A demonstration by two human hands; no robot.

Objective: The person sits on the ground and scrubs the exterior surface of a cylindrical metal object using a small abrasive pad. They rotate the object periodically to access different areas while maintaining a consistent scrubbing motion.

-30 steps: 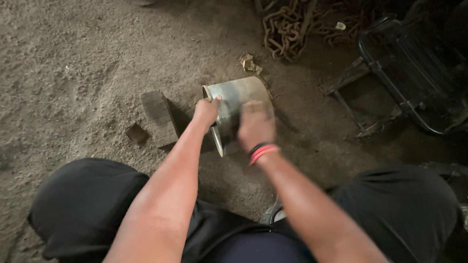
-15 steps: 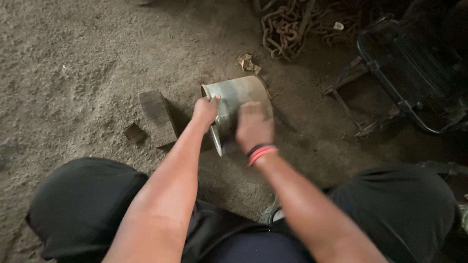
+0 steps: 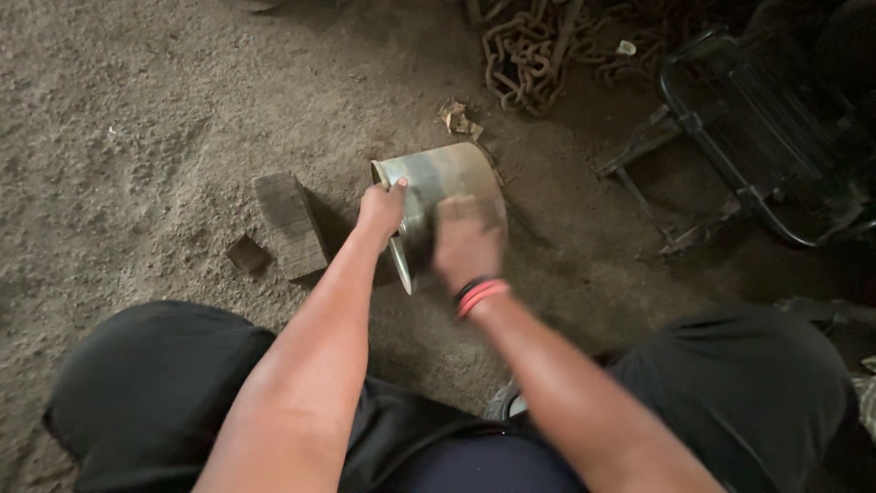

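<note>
**Metal cylinder on its side, both hands on it**

I see a dull grey sheet-metal cylinder (image 3: 447,196) lying on its side on the sandy dirt floor (image 3: 137,119), near the middle of the view and just ahead of the person's knees. Its open end faces toward the person and slightly left; the rim there shows as a thin, bright edge. The curved wall is smudged and mottled, greyish with tan and brownish patches, no shine to speak of.

The left hand (image 3: 381,208) is closed over the upper part of the rim, fingers curled onto the edge, thumb side up. The right hand (image 3: 465,242) sits on the outer wall of the cylinder, blurred; it covers the metal, but I cannot tell whether its fingers are clamped on it or only pressed flat against it. A red and black band (image 3: 480,294) circles that wrist.

Just left of the cylinder lies a weathered grey wooden block (image 3: 290,224), and a smaller dark chip (image 3: 246,254) lies beside that. Beyond the cylinder, a crumpled tan scrap (image 3: 456,119), then a rusty chain heap (image 3: 529,55). A black tubular metal frame (image 3: 730,155) stands off to the right.
</note>
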